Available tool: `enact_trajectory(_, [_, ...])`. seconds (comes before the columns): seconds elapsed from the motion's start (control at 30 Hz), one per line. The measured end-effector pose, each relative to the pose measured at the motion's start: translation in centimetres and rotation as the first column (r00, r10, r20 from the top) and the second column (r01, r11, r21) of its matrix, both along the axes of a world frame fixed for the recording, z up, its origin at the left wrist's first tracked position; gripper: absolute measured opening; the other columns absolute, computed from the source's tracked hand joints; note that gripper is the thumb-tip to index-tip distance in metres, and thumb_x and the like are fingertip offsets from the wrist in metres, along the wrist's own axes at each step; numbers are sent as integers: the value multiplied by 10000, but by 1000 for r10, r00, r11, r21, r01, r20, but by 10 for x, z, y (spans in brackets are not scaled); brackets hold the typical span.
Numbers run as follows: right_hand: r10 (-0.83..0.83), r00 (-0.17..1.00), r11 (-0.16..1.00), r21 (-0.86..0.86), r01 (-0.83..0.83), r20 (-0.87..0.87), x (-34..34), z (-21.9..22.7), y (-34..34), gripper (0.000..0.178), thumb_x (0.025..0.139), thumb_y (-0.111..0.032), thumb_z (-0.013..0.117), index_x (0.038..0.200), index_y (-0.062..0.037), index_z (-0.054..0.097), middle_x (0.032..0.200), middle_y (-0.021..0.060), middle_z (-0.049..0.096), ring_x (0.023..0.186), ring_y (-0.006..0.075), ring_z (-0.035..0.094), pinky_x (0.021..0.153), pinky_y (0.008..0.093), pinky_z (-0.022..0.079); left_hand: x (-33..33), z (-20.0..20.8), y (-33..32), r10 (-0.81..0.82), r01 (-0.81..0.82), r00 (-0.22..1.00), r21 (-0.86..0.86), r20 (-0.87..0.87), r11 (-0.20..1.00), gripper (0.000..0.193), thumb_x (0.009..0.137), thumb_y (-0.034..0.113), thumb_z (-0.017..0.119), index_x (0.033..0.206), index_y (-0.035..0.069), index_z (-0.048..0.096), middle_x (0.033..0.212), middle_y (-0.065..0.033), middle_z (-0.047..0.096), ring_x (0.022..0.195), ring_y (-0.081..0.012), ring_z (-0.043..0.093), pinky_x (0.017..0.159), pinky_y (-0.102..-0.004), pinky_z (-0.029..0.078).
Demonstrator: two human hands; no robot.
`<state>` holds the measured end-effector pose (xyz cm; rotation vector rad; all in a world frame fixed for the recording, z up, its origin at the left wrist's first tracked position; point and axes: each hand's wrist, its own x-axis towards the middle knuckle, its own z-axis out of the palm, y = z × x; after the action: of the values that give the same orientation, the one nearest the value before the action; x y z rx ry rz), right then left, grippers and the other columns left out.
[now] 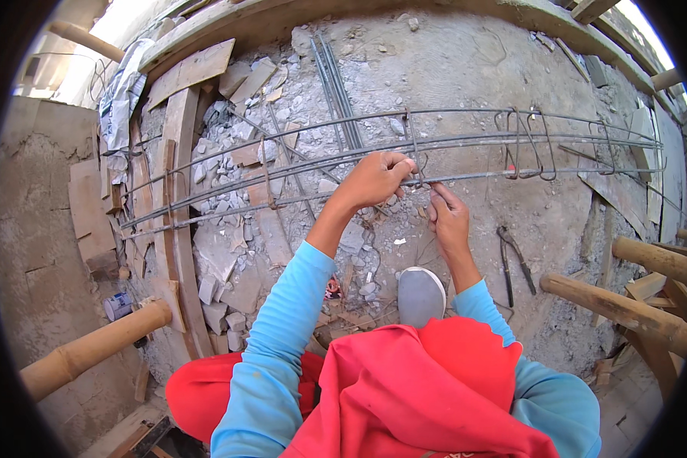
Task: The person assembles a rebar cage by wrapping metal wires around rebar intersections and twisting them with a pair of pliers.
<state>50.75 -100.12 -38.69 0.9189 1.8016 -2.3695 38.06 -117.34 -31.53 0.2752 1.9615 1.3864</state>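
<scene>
A long cage of thin steel rebar (492, 175) stretches across in front of me, with bent stirrups (414, 141) around its bars. My left hand (375, 180) is closed at the near bar, fingers curled against it where one stirrup crosses. Just to its right and below, my right hand (451, 220) pinches beneath the same bar, index finger touching it. Whatever lies between those right fingertips is too small to make out. Several stirrups (520, 145) sit bunched farther right along the cage. On the ground right of my right hand lie dark-handled pincers (514, 263).
Loose rebar rods (334, 88) lie under the cage toward the back. Broken concrete rubble (215, 305) and wooden planks (177, 229) cover the left side. Bamboo poles (99, 347) jut in at left and right (618, 311). A timber beam (282, 19) edges the far side.
</scene>
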Motion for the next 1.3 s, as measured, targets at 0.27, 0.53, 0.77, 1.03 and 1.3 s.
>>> enact_trajectory(0.27, [54, 994, 992, 115, -43, -94, -7, -9, 15, 276, 1062, -99, 621, 1284, 4, 747, 721, -45, 544, 617, 44, 453, 548, 235, 326, -1, -4, 9, 63, -63, 998, 20, 4, 998, 452, 1050, 417, 666, 1045, -22, 770, 868, -91, 742, 698, -146, 713, 633, -305, 533])
enact_trajectory(0.53, [23, 992, 989, 149, -5, -121, -5, -24, 16, 203, 1052, -71, 641, 1178, 38, 756, 744, -16, 590, 631, 52, 488, 541, 245, 345, -1, -23, 25, 131, -165, 962, -131, -240, 977, 374, 885, 403, 813, 930, 33, 832, 811, -154, 782, 722, -267, 749, 705, -405, 567])
enact_trajectory(0.77, [51, 990, 986, 167, -28, -134, -6, -29, 24, 229, 1052, -58, 621, 1209, 47, 752, 774, -13, 592, 645, 57, 491, 559, 245, 369, 6, -19, 31, 177, -224, 941, -138, -288, 965, 366, 918, 325, 812, 920, -41, 812, 742, -103, 765, 651, -124, 676, 628, -311, 522])
enact_trajectory(1.03, [192, 957, 930, 352, -106, -219, -11, -28, 32, 278, 1054, -37, 593, 1271, -3, 763, 761, -30, 582, 658, 53, 490, 574, 245, 375, -17, -2, 8, -107, 113, 993, -119, 54, 986, 542, 951, 499, 801, 1012, -39, 813, 772, -62, 732, 724, -142, 731, 645, -287, 551])
enact_trajectory(1.3, [201, 954, 904, 417, -93, -222, -14, -20, 38, 305, 1042, -8, 588, 1269, -54, 787, 745, -48, 560, 677, 54, 473, 600, 246, 381, -26, 16, -6, -166, 162, 948, 37, 271, 986, 539, 840, 355, 930, 1176, -36, 772, 1034, -109, 784, 949, -179, 758, 832, -307, 616])
